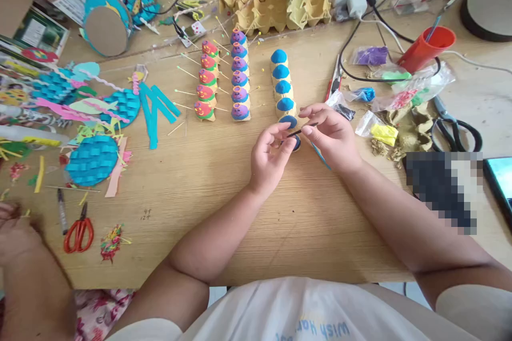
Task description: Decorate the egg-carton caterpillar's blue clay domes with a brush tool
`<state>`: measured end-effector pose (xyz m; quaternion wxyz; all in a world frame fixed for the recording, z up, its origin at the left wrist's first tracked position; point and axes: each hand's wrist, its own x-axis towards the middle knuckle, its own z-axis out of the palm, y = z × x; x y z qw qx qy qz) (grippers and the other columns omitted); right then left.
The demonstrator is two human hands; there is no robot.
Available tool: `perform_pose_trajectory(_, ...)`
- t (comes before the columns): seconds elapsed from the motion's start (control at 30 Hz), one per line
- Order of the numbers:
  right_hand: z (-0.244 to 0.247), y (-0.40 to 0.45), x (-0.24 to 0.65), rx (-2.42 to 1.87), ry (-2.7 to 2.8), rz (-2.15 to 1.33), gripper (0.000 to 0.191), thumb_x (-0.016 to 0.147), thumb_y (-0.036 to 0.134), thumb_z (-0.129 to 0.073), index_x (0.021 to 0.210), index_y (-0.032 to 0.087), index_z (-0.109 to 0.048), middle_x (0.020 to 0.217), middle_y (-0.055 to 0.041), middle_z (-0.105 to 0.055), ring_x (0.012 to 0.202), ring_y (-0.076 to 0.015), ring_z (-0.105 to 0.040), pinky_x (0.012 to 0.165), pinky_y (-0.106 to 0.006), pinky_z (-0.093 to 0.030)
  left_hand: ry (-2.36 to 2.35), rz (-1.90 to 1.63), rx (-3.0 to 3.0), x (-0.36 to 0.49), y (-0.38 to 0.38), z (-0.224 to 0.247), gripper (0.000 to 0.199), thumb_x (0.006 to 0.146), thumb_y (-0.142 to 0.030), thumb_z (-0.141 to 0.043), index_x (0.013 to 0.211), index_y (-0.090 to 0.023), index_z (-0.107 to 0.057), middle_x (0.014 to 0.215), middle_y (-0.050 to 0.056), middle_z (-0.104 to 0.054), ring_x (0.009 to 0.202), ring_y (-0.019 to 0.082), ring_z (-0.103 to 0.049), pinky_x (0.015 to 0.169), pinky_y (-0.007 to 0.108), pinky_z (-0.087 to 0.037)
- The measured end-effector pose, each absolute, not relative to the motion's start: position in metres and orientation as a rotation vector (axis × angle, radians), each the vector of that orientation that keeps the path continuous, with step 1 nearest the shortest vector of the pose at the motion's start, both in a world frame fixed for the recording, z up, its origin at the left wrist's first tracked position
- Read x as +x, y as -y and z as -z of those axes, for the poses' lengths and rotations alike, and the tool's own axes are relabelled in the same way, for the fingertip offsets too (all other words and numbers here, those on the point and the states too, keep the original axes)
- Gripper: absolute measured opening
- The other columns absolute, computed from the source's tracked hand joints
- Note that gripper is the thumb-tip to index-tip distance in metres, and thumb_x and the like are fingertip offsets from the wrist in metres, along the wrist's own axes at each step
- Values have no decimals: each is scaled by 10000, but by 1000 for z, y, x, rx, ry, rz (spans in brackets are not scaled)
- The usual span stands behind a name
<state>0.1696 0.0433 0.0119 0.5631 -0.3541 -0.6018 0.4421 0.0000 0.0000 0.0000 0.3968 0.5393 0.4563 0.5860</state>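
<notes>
While both hands are raised a little above the tabletop (240,234), a thin dark strip (298,132) is held between them, just over the near end of a row of blue-domed egg-carton cups (283,87). The left hand (272,157) is partly curled, its thumb and fingertips nearly together around the strip's left end; the right hand (330,136) has the other end by its thumb, with its fingers loosely bent and a small gap at the index fingertip. Below them sits a small dark blue round piece (296,143), partly covered by the fingers, and a slim blue stick (321,156) lies just beside the right hand. To the left stand a purple-and-blue row (240,80) and a red-and-green row (207,77), both bristling with pin-like sticks. On the right are a yellow clay packet (384,133), a blue clay packet (364,94), black-handled scissors (456,133) and a tilted red cup (428,48). Stacked egg cartons (276,0) fill the back, while woven blue paper pieces (92,160) and red-handled scissors (79,234) lie far left, near another person's hand (18,234).
</notes>
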Motion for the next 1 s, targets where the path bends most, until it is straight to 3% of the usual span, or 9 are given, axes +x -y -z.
perform_pose_trajectory(0.13,-10,-45,168,-830,1369,-1077,432,833,651,-901,817,283,-676,1138,-46,-764,1156,-257,-730,1136,-502,-577,-1158,-1448,1397,2,-1,4,511,905,-619,-845,1286,-298,-733,1160,56,-809,1024,177,-790,923,328,-626)
perform_pose_trajectory(0.33,-10,-44,168,-824,1390,-1100,442,820,650,-911,798,282,-667,1125,-51,-766,1166,-267,-728,1141,-509,-573,-1194,-1498,1338,1,0,5,350,927,-588,-835,1059,-265,-807,1025,40,-832,920,165,-769,897,344,-624)
perform_pose_trajectory(0.53,-7,-47,172,-800,1447,-1115,386,846,635,-893,878,290,-722,1165,-61,-770,1196,-270,-722,1158,-496,-562,-1236,-1499,1335,-2,0,6,336,922,-595,-835,1031,-278,-833,976,30,-833,909,172,-760,908,357,-616)
perform_pose_trajectory(0.73,-10,-45,173,-828,1504,-1080,379,1009,640,-699,896,279,-708,1156,-65,-776,1154,-252,-721,1128,-491,-564,-1238,-1494,1298,-2,-1,6,353,907,-601,-849,1024,-268,-833,992,31,-843,888,157,-758,887,333,-611)
perform_pose_trajectory(1.0,-16,-44,174,-866,1588,-975,452,1055,614,-648,804,243,-707,1117,-81,-764,1113,-240,-728,1093,-469,-563,-1197,-1492,1183,-2,-2,-3,395,881,-620,-863,972,-236,-846,927,26,-851,855,129,-769,831,260,-611)
